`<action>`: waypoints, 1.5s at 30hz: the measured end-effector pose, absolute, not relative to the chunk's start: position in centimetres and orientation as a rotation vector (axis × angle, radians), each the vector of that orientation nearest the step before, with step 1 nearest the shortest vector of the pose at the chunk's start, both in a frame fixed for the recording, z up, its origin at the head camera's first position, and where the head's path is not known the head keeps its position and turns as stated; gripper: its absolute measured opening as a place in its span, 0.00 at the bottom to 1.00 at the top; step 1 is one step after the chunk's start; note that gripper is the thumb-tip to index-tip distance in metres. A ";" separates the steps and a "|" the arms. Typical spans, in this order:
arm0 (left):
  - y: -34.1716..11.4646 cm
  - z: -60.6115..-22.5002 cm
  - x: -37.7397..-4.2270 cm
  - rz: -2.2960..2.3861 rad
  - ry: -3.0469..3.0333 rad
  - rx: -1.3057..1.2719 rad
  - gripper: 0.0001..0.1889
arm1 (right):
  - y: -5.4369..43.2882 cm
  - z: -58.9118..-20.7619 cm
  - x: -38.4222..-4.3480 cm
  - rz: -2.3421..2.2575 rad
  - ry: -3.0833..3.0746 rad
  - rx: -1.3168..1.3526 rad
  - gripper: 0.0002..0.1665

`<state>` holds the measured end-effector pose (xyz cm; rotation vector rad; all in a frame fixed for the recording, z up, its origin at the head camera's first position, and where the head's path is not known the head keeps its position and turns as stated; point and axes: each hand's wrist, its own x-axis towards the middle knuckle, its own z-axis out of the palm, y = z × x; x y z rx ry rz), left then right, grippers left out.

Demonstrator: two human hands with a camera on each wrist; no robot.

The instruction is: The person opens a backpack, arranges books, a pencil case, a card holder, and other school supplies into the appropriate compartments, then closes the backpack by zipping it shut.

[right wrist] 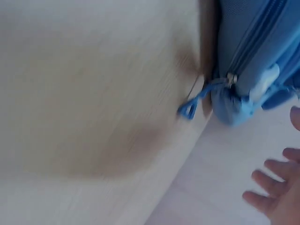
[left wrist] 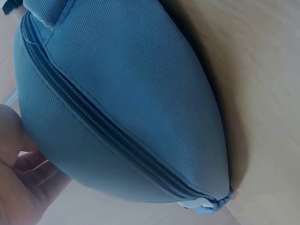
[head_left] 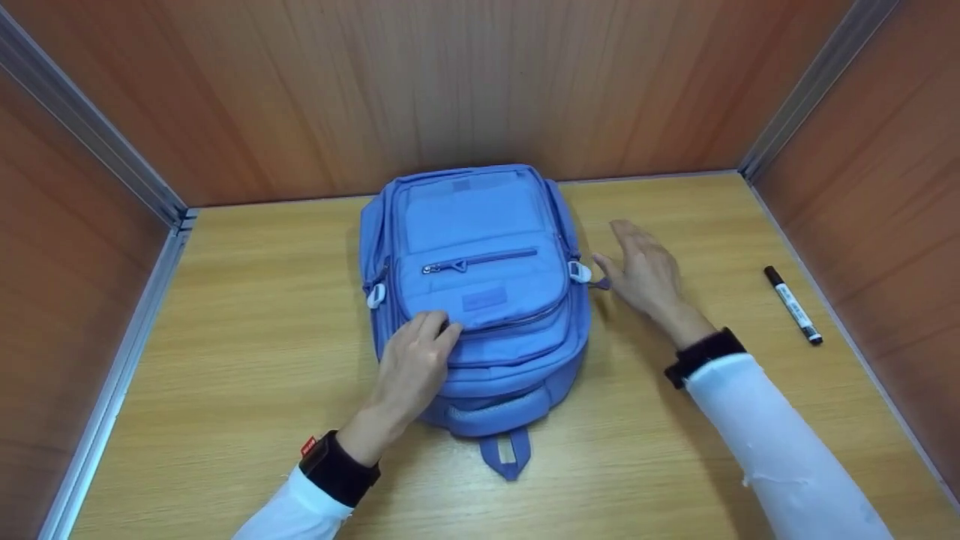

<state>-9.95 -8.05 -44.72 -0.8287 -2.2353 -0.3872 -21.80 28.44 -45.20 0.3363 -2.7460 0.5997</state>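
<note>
A blue backpack lies on the table with its front pockets facing up and its grab handle towards me. My left hand grips it at the lower left edge of the front pocket, fingers bent over the zipper line; the fingertips are partly hidden. In the left wrist view, that hand shows behind the bag's curved, zippered end. My right hand is held off the bag's right side, fingers spread and holding nothing. Close to its thumb, a zipper pull on a short strap sticks out from the bag's side.
A black-and-white marker pen lies on the table at the right. Wood-look panels with metal edging stand at the back and on both sides. The backpack's far end is close to the back panel. A loop strap extends from its near end.
</note>
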 end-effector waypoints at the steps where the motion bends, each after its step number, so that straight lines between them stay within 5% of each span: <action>1: -8.0 -44.6 -10.0 -0.386 -2.230 -0.825 0.14 | 29.5 -45.2 -21.3 0.599 -2.788 0.309 0.43; 10: -8.0 -43.1 -10.4 -0.437 -2.201 -0.784 0.15 | 39.5 -45.6 -18.0 0.583 -3.111 -0.014 0.62; 24: -8.0 -38.1 -12.6 -0.487 -2.184 -0.624 0.18 | 48.8 -48.4 -15.8 0.465 -3.326 -0.348 0.63; 29: -8.2 -37.4 -13.2 -0.482 -2.194 -0.599 0.16 | 49.5 -48.6 -15.6 0.301 -3.327 -0.444 0.56; 37: -8.1 -36.8 -13.9 -0.478 -2.154 -0.591 0.13 | 49.9 -48.0 -15.5 0.188 -3.219 -0.431 0.19; 45: -8.0 -36.6 -14.1 -0.479 -2.160 -0.600 0.12 | 48.2 -47.9 -15.5 0.481 -3.031 -0.405 0.19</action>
